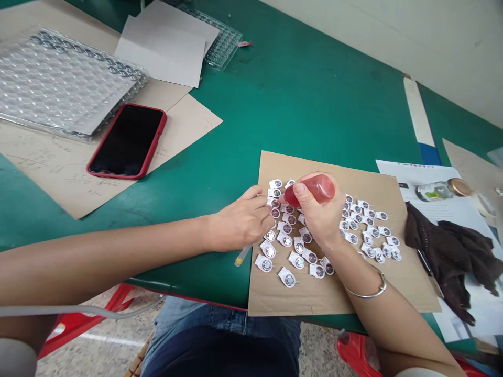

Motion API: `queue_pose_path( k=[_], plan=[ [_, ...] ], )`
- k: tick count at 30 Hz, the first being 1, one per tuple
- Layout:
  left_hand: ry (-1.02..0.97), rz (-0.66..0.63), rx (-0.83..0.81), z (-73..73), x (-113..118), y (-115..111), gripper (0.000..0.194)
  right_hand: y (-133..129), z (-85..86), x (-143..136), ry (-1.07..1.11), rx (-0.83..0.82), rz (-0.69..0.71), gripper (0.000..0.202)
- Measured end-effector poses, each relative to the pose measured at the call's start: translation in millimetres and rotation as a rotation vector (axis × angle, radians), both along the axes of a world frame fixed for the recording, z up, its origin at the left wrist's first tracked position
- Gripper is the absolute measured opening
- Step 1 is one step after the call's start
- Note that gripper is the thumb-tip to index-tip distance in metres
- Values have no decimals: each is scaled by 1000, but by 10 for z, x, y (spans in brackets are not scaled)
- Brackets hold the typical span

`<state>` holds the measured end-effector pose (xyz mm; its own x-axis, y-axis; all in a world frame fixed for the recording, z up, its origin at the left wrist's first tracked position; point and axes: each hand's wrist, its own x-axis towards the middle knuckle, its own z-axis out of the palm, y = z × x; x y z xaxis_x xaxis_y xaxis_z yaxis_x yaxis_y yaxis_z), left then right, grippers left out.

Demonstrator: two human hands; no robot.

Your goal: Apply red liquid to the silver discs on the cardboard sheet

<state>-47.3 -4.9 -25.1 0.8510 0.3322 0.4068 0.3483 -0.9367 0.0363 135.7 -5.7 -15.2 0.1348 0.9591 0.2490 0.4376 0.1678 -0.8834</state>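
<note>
A brown cardboard sheet lies on the green table, with many small white tabbed pieces bearing round metallic discs spread over it. My right hand is wrapped round a red squeeze bottle, tilted with its tip down to the left over the pieces. At the sheet's left edge, my left hand is closed, its fingertips near the bottle's tip. From under that hand sticks out a thin clear tube with a yellow end, apparently held in it. What its fingertips touch is too small to tell.
On the green table, a red-cased phone and clear plastic trays lie on papers at the left. To the right are a dark cloth, a pen and a small glass jar on white paper. A wall borders the back.
</note>
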Motion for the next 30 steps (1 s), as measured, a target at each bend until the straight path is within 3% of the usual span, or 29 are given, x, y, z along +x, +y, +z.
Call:
queue_pose_path(
  k=[30],
  plan=[
    [-30,-1,-10,-2,-7,4,26,42,-50,27,1,48,-33,28]
  ],
)
